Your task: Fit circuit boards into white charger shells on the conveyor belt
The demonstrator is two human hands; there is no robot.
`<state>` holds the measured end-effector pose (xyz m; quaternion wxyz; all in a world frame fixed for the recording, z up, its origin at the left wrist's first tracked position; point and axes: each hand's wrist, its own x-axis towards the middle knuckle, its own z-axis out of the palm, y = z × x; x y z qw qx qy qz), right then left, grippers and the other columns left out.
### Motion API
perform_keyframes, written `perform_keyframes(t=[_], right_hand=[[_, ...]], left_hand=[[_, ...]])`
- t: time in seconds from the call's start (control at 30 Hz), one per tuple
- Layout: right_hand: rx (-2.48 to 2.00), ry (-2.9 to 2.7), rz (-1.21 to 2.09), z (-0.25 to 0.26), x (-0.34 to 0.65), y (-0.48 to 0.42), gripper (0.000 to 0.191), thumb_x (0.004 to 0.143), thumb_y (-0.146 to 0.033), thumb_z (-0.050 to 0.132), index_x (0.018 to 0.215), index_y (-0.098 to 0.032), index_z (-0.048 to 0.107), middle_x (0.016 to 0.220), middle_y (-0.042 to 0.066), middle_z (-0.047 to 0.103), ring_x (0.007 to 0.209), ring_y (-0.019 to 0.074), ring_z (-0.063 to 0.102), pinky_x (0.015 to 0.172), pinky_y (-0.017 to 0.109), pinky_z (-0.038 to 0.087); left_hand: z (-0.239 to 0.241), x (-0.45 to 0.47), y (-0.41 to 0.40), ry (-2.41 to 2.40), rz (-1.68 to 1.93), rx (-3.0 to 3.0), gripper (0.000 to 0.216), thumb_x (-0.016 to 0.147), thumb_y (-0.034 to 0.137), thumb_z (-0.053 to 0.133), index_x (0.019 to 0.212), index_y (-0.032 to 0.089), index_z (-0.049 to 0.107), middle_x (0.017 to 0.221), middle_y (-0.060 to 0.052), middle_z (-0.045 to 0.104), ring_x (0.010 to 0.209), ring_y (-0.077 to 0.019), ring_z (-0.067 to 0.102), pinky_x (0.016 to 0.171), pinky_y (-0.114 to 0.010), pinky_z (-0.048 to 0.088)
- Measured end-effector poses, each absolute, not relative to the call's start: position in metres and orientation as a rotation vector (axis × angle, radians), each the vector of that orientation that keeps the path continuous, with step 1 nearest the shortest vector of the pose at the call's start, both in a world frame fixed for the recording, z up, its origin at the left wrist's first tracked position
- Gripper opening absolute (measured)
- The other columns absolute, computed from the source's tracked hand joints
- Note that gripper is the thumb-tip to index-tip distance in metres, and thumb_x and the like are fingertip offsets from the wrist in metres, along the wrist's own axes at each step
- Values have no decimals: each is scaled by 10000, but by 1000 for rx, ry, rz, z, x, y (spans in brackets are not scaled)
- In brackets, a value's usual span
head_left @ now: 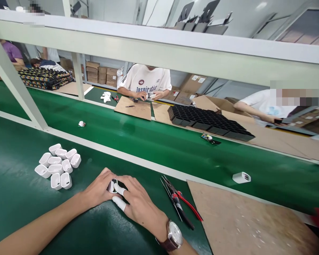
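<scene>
In the head view, my left hand (103,187) holds a small white plastic charger housing (112,186) just above the green bench, its open end turned toward my right hand. My right hand (139,198) wears white finger cots on two fingers and a wristwatch on the wrist. One covered finger presses at the housing's opening, and the other fingers curl around it. My fingers hide most of the housing and what may be inside. Left of my hands stands a cluster of several similar white housings (55,169), open ends up.
Red-handled pliers (180,203) and tweezers (172,200) lie right of my hands, beside a cardboard sheet (225,216). Across the green belt (138,132) work other people. On it rest a white charger (241,177) and small circuit parts (82,124). Black trays (207,120) stand beyond.
</scene>
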<state>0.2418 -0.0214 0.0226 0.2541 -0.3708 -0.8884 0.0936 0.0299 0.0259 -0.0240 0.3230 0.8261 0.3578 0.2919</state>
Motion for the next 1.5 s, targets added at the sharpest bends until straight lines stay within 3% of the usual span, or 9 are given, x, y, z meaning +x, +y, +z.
perform_keyframes(t=[0.13,0.23,0.33,0.77,0.9,1.0,1.13,1.33,1.5], right_hand=[[-1043,-2398,391,28,242,-22,348,969,-242,716,1303,-212,622,1397,142,594,1265,327,578,1047,533,565],[-1004,-2371,348,23,243,-19,334,1010,-248,666,1336,-221,601,1363,135,606,1219,297,592,1025,501,575],[-973,-2470,197,14,244,-16,229,1046,-242,590,1265,-193,637,1316,154,625,1141,304,619,954,505,597],[-1034,-2427,412,19,243,-11,143,1047,-265,564,1173,-218,612,1210,119,617,1015,273,634,887,479,591],[-1070,-2101,622,3,253,-3,237,1097,-236,427,1315,-259,519,1211,85,627,1018,218,659,912,422,591],[-1148,-2010,565,-14,257,1,343,1096,-192,382,1417,-271,475,1221,96,630,1057,229,659,955,454,589],[-1126,-2083,484,-29,257,3,452,1039,-109,395,1460,-254,473,1238,121,622,1128,266,638,1004,512,582],[-1113,-1935,534,-35,256,9,492,991,-42,409,1429,-235,523,1272,121,605,1164,243,615,1066,484,547],[-1228,-1895,446,-28,251,0,538,752,8,599,1234,-219,668,1180,61,679,1089,219,648,1008,342,569]], left_hand=[[-22,28,26,988,688,2130,462,825,323,852,1231,237,648,1049,-48,680,1054,-268,605,880,-394,555],[-26,25,26,952,666,2086,811,871,296,792,1566,277,375,1206,-59,698,1165,-270,623,1022,-441,531],[-32,23,27,902,648,2060,1004,891,345,789,1661,304,146,1327,-70,690,1281,-278,613,1133,-470,474],[-36,22,28,867,603,2129,999,937,342,758,1681,297,93,1347,-109,679,1289,-295,628,1142,-510,477],[-20,17,24,935,679,2224,1041,830,430,879,1624,299,218,1346,-115,649,1242,-310,638,1054,-498,552],[-11,13,22,908,787,2421,817,762,496,922,1402,252,476,1246,-111,650,1085,-295,678,905,-438,610],[-9,13,18,808,875,2743,141,1014,260,650,1146,229,614,1083,-88,673,895,-219,697,765,-334,603],[8,24,18,884,827,2759,157,1039,155,529,932,228,618,1001,-68,669,799,-173,694,727,-282,590],[37,17,74,869,758,2829,129,1030,266,552,997,281,676,906,-18,715,751,-188,731,691,-272,599]])
